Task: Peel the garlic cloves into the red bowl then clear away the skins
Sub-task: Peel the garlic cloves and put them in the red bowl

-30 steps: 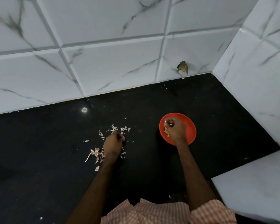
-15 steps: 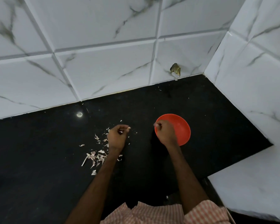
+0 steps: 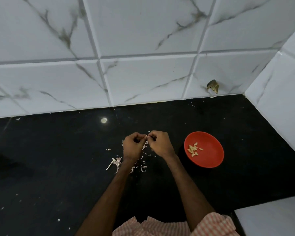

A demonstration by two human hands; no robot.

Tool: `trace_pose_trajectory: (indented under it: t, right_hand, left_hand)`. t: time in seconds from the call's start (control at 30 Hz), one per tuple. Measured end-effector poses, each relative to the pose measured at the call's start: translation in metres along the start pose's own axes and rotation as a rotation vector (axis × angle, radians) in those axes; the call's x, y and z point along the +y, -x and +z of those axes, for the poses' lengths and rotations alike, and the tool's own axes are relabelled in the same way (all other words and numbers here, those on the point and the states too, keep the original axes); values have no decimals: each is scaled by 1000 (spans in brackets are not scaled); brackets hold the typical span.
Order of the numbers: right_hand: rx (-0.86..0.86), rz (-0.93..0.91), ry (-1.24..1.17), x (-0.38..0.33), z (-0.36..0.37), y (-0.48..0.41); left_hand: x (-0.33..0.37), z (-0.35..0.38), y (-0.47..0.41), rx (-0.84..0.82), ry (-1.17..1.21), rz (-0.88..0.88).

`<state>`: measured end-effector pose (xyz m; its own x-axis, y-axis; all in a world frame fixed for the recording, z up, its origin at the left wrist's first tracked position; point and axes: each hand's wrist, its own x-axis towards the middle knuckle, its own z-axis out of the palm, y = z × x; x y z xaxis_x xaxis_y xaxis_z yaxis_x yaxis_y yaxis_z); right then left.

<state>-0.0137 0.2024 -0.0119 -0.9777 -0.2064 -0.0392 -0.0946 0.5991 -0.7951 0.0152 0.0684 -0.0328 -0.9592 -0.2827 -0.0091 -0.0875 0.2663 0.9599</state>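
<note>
My right hand has left the red bowl, now rightward, meeting my left hand; both pinch, seemingly, a garlic clove.

The black worktop lies open wide on the left, and also between the scattered skins and the red bowl. Behind, the tiled wall closes the way. On the right, a side wall stands near the bowl.
</note>
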Motion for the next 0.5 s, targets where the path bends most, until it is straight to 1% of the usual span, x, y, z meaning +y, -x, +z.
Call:
trace_pose_trajectory:
  t: [0.2,0.37,0.5]
  right_hand:
    - [-9,10,9,-6,6,-3]
    - [38,33,-141,-5,4,-3]
    - [74,28,-184,-3,1,-3]
  left_hand:
    - [-3,-6,0,-40,133,-34]
    - [6,-3,1,2,291,-98]
    - [12,-1,-1,-20,390,-160]
